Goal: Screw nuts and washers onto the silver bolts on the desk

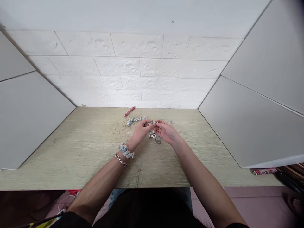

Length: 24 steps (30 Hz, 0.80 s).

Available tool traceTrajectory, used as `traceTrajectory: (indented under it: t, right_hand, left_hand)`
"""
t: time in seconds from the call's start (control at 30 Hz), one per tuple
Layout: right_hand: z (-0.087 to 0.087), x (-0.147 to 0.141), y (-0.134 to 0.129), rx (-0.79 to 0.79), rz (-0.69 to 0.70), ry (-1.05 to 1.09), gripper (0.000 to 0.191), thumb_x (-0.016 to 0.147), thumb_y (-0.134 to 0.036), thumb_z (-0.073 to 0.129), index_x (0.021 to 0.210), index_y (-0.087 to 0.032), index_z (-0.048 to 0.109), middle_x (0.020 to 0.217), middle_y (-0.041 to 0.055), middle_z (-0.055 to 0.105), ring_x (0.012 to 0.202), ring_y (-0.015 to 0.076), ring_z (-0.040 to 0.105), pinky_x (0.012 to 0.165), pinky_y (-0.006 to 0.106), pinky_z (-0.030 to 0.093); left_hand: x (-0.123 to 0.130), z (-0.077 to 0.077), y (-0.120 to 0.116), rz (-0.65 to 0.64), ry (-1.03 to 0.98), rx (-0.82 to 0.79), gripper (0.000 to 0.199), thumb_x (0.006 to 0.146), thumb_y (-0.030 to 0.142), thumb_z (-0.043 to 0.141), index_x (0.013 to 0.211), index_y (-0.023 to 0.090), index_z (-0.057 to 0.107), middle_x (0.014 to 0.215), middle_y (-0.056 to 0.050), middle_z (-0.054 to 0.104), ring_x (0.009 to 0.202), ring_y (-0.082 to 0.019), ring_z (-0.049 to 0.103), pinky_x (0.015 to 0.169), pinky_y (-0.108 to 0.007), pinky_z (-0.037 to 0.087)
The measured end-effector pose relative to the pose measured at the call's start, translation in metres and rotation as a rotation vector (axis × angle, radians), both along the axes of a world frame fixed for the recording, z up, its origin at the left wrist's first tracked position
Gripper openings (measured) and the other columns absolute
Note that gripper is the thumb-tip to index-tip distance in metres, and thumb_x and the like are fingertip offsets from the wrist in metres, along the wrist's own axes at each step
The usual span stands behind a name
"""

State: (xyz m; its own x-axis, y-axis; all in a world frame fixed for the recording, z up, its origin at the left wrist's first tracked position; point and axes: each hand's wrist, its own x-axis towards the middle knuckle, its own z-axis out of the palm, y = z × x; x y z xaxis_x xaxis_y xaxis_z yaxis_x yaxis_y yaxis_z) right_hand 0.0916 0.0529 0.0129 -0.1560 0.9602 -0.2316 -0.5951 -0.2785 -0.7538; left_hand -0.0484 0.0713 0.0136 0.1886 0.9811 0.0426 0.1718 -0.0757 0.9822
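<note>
Near the back of the pale wooden table [78, 152], close to the white brick wall [133, 66], the two hands meet above a small pile of shiny metal bits. The left hand [142, 130] and the right hand [166, 131] are together, fingertips touching, and they pinch a tiny metal piece [153, 124] between them; it is too small to tell just what it is. Right under the hands lie a few loose bolts [152, 135] and one flat washer [158, 142]. Behind the left hand, a row of bolts [136, 120] stands on the table. A red tube [129, 111] lies just past the row, near the wall; any writing on it is too small to read. The left wrist wears a blue and white scrunchie [125, 150] and a chain bracelet [120, 160].
</note>
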Motion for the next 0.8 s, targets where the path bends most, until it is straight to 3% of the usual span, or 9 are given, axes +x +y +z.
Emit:
traceTrajectory:
  t: [0.3, 0.47, 0.6, 0.8]
  right_hand:
    - [0.001, 0.002, 0.002, -0.025, -0.118, -0.028, 0.008, 0.070, -0.012, 0.058, 0.074, -0.018, 0.053, 0.068, 0.0015, 0.063, 0.062, 0.0102, 0.059, 0.065, 0.023, 0.050]
    - [0.003, 0.002, 0.003, -0.070, -0.191, 0.011, 0.011, 0.069, -0.008, 0.055, 0.069, -0.018, 0.051, 0.067, 0.0019, 0.063, 0.062, 0.0106, 0.059, 0.066, 0.024, 0.052]
    - [0.002, 0.004, 0.006, -0.101, -0.269, 0.012, 0.011, 0.069, -0.008, 0.054, 0.068, -0.018, 0.050, 0.068, 0.0022, 0.062, 0.060, 0.0100, 0.058, 0.066, 0.023, 0.052]
    - [0.003, 0.005, 0.006, -0.120, -0.291, 0.024, 0.014, 0.068, -0.009, 0.052, 0.076, -0.019, 0.050, 0.069, 0.0004, 0.062, 0.058, 0.0090, 0.058, 0.063, 0.022, 0.051]
  left_hand:
    - [-0.003, 0.001, 0.005, 0.017, -0.027, -0.048, 0.039, 0.068, 0.050, 0.065, 0.088, 0.017, 0.059, 0.055, 0.007, 0.040, 0.045, -0.007, 0.033, 0.045, -0.021, 0.026]
    - [-0.014, 0.002, 0.012, 0.044, 0.369, 0.136, 0.030, 0.070, 0.043, 0.066, 0.085, 0.018, 0.062, 0.056, 0.005, 0.044, 0.053, -0.011, 0.042, 0.052, -0.024, 0.030]
    - [-0.024, 0.003, 0.015, 0.104, 0.599, 0.264, 0.030, 0.075, 0.043, 0.063, 0.093, 0.020, 0.062, 0.065, 0.000, 0.053, 0.063, -0.016, 0.051, 0.060, -0.027, 0.035]
    - [-0.036, 0.004, 0.020, 0.130, 0.881, 0.204, 0.027, 0.077, 0.036, 0.060, 0.098, 0.020, 0.062, 0.086, -0.010, 0.064, 0.085, -0.026, 0.057, 0.069, -0.032, 0.039]
